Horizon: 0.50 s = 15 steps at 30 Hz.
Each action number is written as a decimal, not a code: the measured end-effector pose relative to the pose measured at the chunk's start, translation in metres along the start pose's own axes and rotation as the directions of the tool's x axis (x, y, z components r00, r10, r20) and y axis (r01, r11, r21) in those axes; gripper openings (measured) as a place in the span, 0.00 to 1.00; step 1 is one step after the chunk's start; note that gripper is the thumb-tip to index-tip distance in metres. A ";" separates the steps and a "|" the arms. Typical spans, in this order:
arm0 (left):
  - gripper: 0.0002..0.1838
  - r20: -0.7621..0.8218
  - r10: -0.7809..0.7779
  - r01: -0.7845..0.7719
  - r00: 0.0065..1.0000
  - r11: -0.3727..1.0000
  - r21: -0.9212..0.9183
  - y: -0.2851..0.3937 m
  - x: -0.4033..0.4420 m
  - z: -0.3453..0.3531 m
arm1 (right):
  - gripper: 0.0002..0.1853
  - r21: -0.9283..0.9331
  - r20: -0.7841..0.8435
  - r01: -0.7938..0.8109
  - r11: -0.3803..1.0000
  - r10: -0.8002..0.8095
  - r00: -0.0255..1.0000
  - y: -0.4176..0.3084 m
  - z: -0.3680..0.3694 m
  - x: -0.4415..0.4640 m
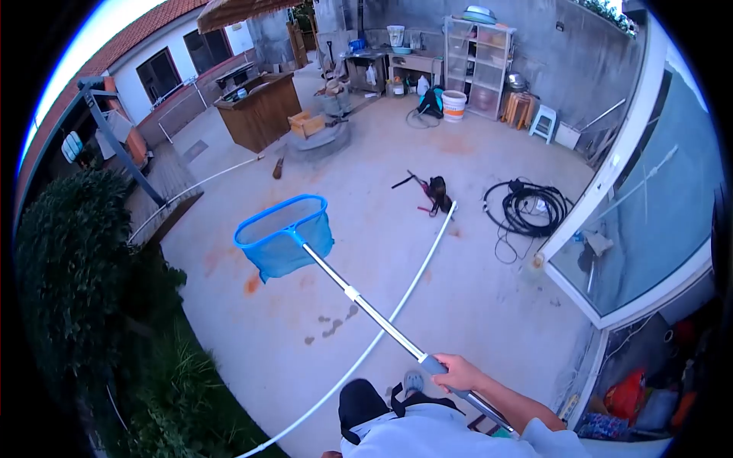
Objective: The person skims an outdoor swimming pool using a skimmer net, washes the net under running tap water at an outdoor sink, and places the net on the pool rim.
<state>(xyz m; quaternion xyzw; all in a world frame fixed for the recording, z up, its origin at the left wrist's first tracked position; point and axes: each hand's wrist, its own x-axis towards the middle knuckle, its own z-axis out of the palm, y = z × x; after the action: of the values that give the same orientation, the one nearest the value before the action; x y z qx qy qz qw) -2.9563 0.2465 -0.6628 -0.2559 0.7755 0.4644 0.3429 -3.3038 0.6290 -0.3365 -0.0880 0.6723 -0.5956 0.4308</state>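
Observation:
My right hand [456, 374] is closed around the grey grip of a pool skimmer net's telescopic metal pole [374, 315]. The pole runs forward and to the left, its rear end passing back under my forearm. At its far end, the blue net [292, 243] hangs from an oval blue frame above the concrete. Of my left hand [330, 454], only a sliver of skin shows at the bottom edge, with the fingers hidden. Beneath the pole, a long white hose [365, 353] crosses the ground.
A coiled black hose [528, 208] and a dark strapped item [438, 193] lie ahead. At right stands an open glass door [637, 214]. Bushes [76, 275] border the left side. Farther back are a wooden counter [259, 114], a white bucket [453, 106], a stool [544, 122] and shelves [479, 65].

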 end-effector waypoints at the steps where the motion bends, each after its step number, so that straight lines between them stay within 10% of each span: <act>1: 0.08 -0.014 -0.157 0.152 0.988 0.974 -0.170 0.027 0.015 -0.017 | 0.21 -0.019 -0.003 -0.001 1.000 0.001 1.000 -0.014 -0.009 0.016; 10: 0.08 0.044 -0.100 0.108 0.994 0.877 -0.468 0.125 0.195 -0.147 | 0.21 -0.140 -0.071 -0.054 0.989 0.044 0.996 -0.119 -0.086 0.185; 12: 0.10 0.172 0.097 -0.151 0.980 0.929 0.336 0.174 0.247 -0.213 | 0.21 -0.190 -0.071 -0.058 0.980 0.046 0.996 -0.140 -0.096 0.221; 13: 0.11 0.144 -0.100 0.142 0.985 0.936 -0.323 0.178 0.287 -0.234 | 0.22 -0.212 -0.113 -0.096 0.973 0.073 0.991 -0.152 -0.103 0.239; 14: 0.10 0.241 0.135 -0.249 0.961 0.805 0.539 0.189 0.334 -0.268 | 0.22 -0.249 -0.154 -0.130 0.960 0.093 0.984 -0.167 -0.110 0.263; 15: 0.14 0.378 0.145 -0.399 0.914 0.475 0.784 0.207 0.385 -0.296 | 0.22 -0.284 -0.112 -0.138 0.949 0.110 0.988 -0.180 -0.113 0.285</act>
<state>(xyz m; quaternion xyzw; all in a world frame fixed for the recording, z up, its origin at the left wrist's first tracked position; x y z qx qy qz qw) -3.4350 0.0418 -0.7475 0.1347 0.8804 0.1053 0.4424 -3.6273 0.4810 -0.3230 -0.0797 0.7763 -0.4654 0.4176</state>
